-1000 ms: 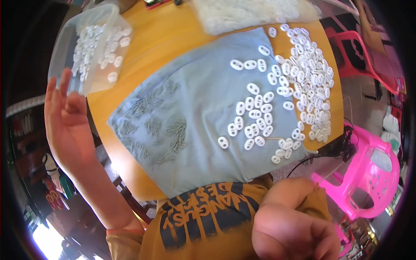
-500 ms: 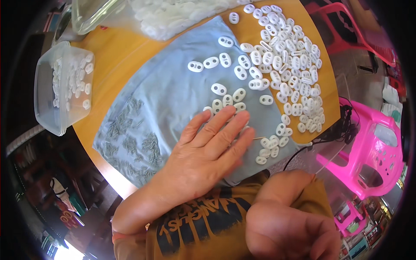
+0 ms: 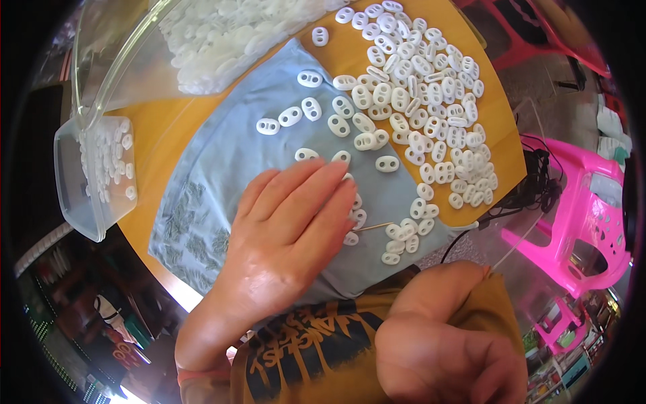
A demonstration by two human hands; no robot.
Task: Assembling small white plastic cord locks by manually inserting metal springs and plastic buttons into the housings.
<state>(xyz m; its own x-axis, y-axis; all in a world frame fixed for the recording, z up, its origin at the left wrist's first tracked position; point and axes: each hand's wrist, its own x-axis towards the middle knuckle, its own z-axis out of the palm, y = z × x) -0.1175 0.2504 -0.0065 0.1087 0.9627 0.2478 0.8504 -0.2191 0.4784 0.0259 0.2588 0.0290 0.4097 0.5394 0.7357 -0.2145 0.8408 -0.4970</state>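
Some white, glossy, two-holed oval pieces (image 3: 341, 156) on the blue cloth (image 3: 235, 135), visible half a second ago, are now covered by the left hand (image 3: 282, 232), its fingers extended, any hold beneath hidden, while the right hand (image 3: 451, 357) is loosely curled, its contents indiscernible.

The left hand (image 3: 289, 222) is palm down, its back showing, the 4 fingers extended close together and aimed up and to the right, the thumb hidden. The left forearm (image 3: 215, 330) slants up from below. The right hand (image 3: 457, 357) sits low, palm upward, fingers loosely curled, beneath a bent wrist.
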